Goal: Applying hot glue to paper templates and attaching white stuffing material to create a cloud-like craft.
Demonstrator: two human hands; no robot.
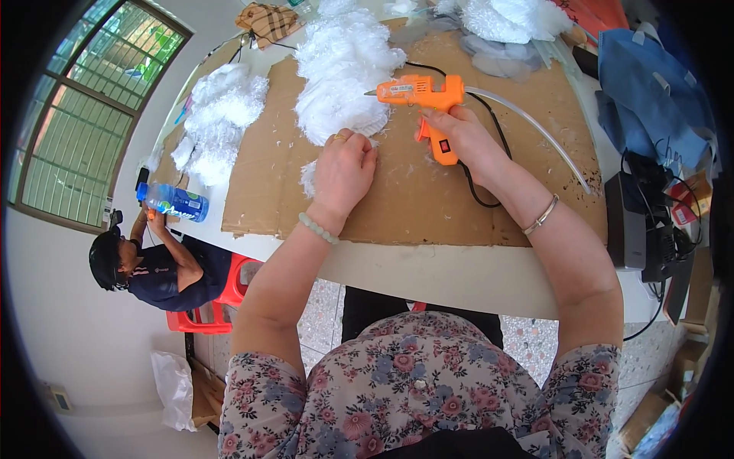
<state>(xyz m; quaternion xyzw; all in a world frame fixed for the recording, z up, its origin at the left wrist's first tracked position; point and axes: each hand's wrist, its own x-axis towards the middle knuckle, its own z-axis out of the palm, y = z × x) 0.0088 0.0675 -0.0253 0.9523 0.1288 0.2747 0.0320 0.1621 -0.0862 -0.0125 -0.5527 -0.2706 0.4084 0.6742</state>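
My right hand (466, 141) is wrapped round the handle of an orange hot glue gun (419, 90), its metal nozzle pointing left. A long translucent glue stick (535, 126) trails from the gun's back end, curving down to the right. My left hand (345, 172) is closed, fingers curled down at the near end of a long heap of white fluffy mesh (340, 76). Wisps of white show beside that hand; what its fingertips hold is hidden. Beneath both hands lies a brown cardboard sheet (264, 191).
Another white fluffy pile (222, 111) lies at the left, a further one (512, 19) at the far right. A co-worker (164, 260) sits at the left edge near a blue-labelled bottle (180, 203). A black cord (497, 115) crosses the cardboard. A blue bag (650, 99) and a dark box (625, 222) stand right.
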